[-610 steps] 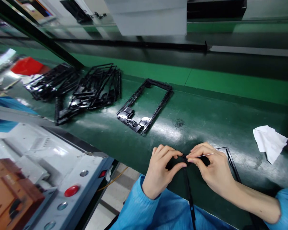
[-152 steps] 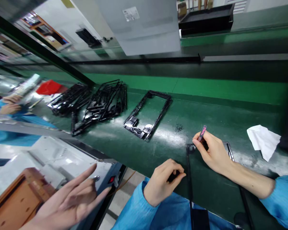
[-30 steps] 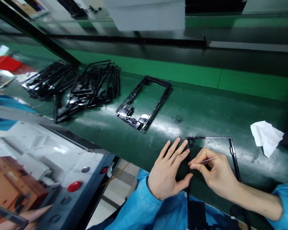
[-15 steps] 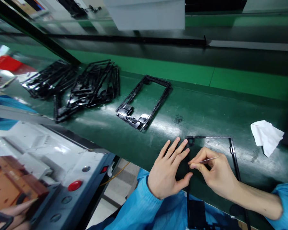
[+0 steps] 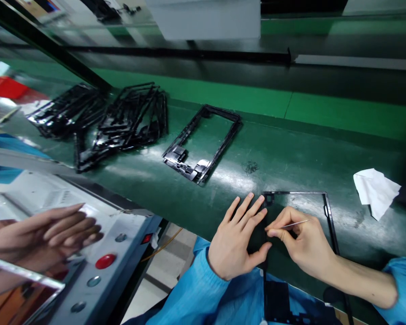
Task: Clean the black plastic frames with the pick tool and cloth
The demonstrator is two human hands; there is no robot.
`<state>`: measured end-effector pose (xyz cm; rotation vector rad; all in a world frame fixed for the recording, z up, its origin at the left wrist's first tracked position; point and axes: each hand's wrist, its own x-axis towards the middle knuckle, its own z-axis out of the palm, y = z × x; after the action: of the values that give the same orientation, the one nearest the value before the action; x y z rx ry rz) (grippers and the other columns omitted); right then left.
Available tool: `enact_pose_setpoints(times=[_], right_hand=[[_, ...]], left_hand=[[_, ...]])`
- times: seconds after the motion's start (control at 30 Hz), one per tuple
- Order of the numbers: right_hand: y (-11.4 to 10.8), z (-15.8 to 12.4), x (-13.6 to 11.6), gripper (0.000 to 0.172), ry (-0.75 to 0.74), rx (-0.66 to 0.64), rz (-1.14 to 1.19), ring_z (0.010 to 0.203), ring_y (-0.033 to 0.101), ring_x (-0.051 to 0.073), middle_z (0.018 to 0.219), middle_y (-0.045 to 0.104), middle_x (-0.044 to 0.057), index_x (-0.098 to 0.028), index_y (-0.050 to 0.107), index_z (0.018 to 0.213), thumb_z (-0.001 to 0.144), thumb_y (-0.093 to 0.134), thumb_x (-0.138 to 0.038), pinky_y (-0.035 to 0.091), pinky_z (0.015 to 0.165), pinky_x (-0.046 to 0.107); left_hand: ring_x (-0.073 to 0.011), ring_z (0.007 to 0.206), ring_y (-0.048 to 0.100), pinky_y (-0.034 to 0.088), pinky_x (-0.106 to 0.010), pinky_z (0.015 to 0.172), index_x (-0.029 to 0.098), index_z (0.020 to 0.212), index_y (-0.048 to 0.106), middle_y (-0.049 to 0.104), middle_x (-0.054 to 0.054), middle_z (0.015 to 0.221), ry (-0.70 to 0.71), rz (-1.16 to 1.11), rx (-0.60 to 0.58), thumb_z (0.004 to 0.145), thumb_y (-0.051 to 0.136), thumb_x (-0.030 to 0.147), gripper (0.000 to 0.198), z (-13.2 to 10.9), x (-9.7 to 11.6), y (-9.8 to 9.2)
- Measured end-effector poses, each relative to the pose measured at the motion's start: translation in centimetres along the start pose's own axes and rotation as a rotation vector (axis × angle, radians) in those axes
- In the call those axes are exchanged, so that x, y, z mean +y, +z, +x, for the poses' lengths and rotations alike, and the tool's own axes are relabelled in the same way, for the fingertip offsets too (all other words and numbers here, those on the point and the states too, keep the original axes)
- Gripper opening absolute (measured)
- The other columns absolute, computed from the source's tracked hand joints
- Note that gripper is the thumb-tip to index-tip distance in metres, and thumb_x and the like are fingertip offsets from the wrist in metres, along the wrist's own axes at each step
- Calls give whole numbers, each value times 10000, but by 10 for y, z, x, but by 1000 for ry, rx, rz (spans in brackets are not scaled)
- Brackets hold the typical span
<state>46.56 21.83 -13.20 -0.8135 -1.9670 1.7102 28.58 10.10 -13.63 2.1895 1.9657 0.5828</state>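
Note:
A thin black rectangular frame [image 5: 325, 208] lies on the green belt in front of me and runs off the near edge toward my lap. My left hand [image 5: 238, 237] lies flat beside its left rail, fingers stretched out, thumb against the rail. My right hand [image 5: 299, 241] is pinched on thin metal tweezers [image 5: 294, 223]. The pinching fingertips sit at the frame's left rail, just right of my left thumb.
A thicker black frame [image 5: 203, 142] lies farther out on the belt, with piles of black frames [image 5: 122, 122] to its left. A white cloth [image 5: 375, 192] sits at the right. A grey machine with a red button [image 5: 105, 261] stands at my left; a co-worker's hands [image 5: 42, 230] hover over it.
A co-worker's hands have come up over the machine at the left, holding a flat piece. My own hands and the frame have stayed put.

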Motion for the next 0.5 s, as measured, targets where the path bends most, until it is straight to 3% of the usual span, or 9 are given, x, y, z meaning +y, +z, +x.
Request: enact_pose_setpoints(times=[0.27, 0.5], right_hand=[[0, 0, -2, 156, -11, -47, -70, 793, 723, 157, 841, 709, -12, -226, 650, 830, 981, 651, -185, 583, 722, 294], [0, -1, -1, 131, -22, -9, -31, 820, 739, 160, 841, 711, -8, -223, 667, 851, 980, 660, -198, 605, 741, 285]], left_hand=[[-326, 1631, 288, 262, -544, 1316, 132, 1476, 502, 434, -134, 1689, 5, 0, 15, 911, 660, 365, 632, 0, 0, 0], [-337, 1629, 290, 263, -553, 1313, 137, 1495, 493, 420, -137, 1696, 9, 14, 3, 915, 655, 371, 645, -1, 0, -1]])
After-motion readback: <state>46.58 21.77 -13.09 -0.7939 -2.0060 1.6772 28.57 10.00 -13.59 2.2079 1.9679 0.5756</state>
